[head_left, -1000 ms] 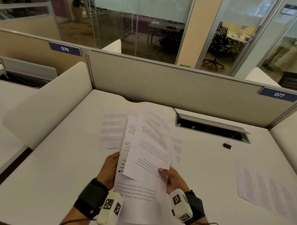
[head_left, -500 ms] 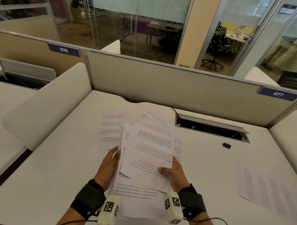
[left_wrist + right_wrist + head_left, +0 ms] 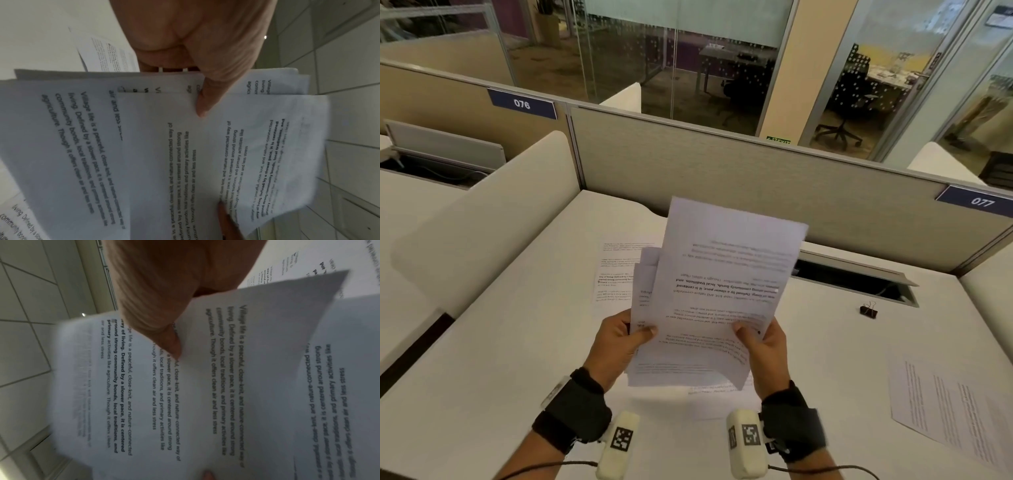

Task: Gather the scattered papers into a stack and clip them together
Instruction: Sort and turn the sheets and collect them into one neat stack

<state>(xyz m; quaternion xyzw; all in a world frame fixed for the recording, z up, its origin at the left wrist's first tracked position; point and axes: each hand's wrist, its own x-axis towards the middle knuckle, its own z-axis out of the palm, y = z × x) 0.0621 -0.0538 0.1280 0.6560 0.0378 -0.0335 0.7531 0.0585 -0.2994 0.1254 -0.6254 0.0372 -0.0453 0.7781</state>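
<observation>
Both hands hold a loose, uneven stack of printed papers (image 3: 719, 291) upright above the white desk (image 3: 500, 342). My left hand (image 3: 619, 339) pinches its left edge, thumb on the front. My right hand (image 3: 760, 346) pinches the right edge the same way. In the left wrist view the left thumb (image 3: 205, 104) presses on the papers (image 3: 144, 146); in the right wrist view the right thumb (image 3: 170, 340) presses on the papers (image 3: 226, 369). One sheet (image 3: 616, 274) lies flat behind the stack at the left, another sheet (image 3: 955, 411) at the right. A black binder clip (image 3: 868, 310) sits on the desk, right of the stack.
A grey partition (image 3: 722, 178) closes the back of the desk, and a white side panel (image 3: 482, 219) stands at the left. An open cable slot (image 3: 859, 284) lies behind the clip. A further sheet (image 3: 709, 397) lies on the desk under the held stack.
The hands have lifted the papers off the desk and tilted them upright. The sheets have been drawn closer together into a rough stack, and both hands now grip its lower edges.
</observation>
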